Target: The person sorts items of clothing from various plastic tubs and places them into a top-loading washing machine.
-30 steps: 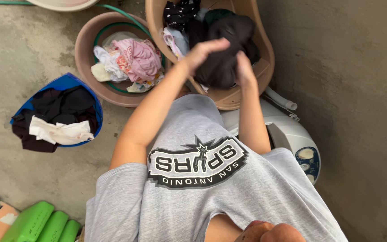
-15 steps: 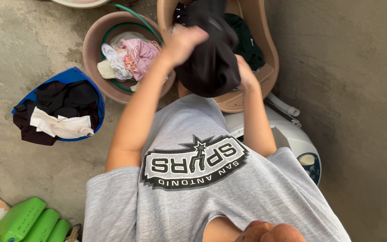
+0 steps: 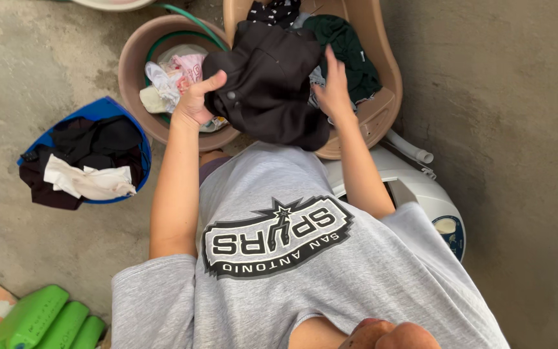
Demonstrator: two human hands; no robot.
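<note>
My left hand (image 3: pixel 195 100) is shut on the left edge of a black garment (image 3: pixel 266 84), thumb on top near a small button. My right hand (image 3: pixel 332 84) grips the garment's right side with its fingers pointing up. The garment hangs spread between both hands, above a tan oblong tub (image 3: pixel 382 110). That tub holds a dark green garment (image 3: pixel 347 48) and other dark clothes. My grey printed shirt fills the lower part of the view.
A round brown basin (image 3: pixel 130 71) with pink and white laundry (image 3: pixel 185 68) and a green hose (image 3: pixel 192 19) stands at the left. Further left, a blue bucket (image 3: pixel 108 110) holds dark clothes and a white cloth. White appliance (image 3: pixel 421 194) at right, green containers (image 3: pixel 33 317) bottom left.
The black garment has been lifted out of the tan tub and opened wider. My left hand has moved left and down toward the brown basin, while my right hand stays at the tub.
</note>
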